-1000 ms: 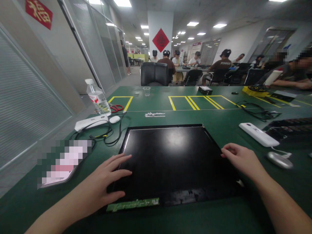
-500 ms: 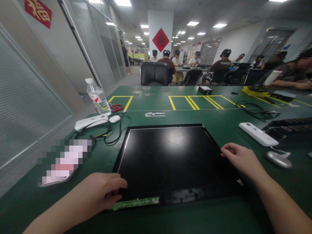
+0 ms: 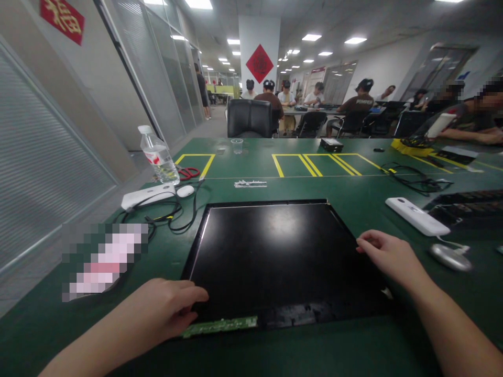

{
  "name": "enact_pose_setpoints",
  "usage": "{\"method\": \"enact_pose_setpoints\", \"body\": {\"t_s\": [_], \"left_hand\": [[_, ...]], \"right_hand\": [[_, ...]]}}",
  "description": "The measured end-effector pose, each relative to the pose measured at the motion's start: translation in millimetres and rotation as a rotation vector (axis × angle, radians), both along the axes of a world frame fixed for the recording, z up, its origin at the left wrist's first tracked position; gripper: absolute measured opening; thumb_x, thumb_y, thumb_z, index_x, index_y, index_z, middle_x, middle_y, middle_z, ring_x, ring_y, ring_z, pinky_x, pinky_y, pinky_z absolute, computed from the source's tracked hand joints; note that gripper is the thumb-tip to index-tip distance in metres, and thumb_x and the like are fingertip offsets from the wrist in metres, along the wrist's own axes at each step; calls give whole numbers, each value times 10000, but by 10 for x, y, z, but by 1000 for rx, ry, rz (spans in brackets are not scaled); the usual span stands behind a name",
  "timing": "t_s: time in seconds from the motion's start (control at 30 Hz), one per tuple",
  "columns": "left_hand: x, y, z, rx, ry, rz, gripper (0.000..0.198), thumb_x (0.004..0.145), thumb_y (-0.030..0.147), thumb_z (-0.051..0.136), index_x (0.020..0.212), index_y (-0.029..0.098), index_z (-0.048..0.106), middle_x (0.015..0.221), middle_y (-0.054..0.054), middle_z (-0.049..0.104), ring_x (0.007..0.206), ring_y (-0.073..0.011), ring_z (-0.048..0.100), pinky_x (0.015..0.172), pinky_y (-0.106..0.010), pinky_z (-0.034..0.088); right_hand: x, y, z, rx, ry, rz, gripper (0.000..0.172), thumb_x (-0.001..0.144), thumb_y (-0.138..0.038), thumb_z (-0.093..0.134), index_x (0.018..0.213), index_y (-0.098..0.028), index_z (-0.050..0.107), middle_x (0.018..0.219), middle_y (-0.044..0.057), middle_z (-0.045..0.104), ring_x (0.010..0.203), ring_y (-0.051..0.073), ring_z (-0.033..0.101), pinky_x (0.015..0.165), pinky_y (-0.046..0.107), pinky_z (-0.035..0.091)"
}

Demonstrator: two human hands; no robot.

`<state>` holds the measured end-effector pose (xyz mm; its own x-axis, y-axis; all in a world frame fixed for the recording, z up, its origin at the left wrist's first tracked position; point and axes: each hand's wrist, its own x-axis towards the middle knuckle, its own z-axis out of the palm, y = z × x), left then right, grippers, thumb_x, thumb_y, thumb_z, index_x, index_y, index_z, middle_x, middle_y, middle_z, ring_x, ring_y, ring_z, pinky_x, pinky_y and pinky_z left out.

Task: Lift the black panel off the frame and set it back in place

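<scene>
A black display panel (image 3: 275,256) lies flat on the green table in front of me, light glaring off its glossy face. A strip of green circuit board (image 3: 220,325) runs along its near left edge. My left hand (image 3: 168,306) is closed at the near left corner, index finger over the panel's face, thumb lower by the circuit board. On the right side, my right hand (image 3: 383,254) pinches the panel's edge, its lower fingers curled and partly hidden.
Left of the panel are a blurred-out pink object (image 3: 106,262), black cables (image 3: 183,228), a white power bank (image 3: 147,196), a water bottle (image 3: 157,157) and red scissors (image 3: 189,173). On the right lie another white power bank (image 3: 416,215) and a silver mouse-shaped object (image 3: 450,256).
The index finger of my left hand has shifted very slightly to the right over the panel. My right hand and the panel stay in place.
</scene>
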<state>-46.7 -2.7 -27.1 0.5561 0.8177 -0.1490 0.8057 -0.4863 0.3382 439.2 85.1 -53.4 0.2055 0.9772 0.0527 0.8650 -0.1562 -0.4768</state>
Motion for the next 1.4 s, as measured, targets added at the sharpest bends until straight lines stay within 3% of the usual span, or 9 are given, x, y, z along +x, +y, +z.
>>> {"method": "enact_pose_setpoints", "body": {"t_s": [0.53,1.07,1.4], "left_hand": [[-26,5,-53,29,-33,-43,359,826,113,523,1054,298,731,872,-19,774,691,-174,721,598,-241,471],[-14,-15,-46,7,7,-49,394,824,56,510,1068,295,707,906,-7,766,740,-174,731,634,-250,463],[53,-12,10,10,44,-75,377,834,54,491,1026,289,714,858,-6,748,683,-172,712,578,-261,435]], "right_hand": [[-1,6,-20,20,-18,4,270,781,-475,533,778,-269,708,716,12,749,639,222,653,599,346,441],[-35,0,6,-6,-10,-15,295,761,-498,511,775,-272,700,721,9,747,665,228,652,627,357,426],[-35,2,-12,7,-25,-14,271,780,-472,523,791,-271,705,723,4,745,661,226,654,620,356,428]]}}
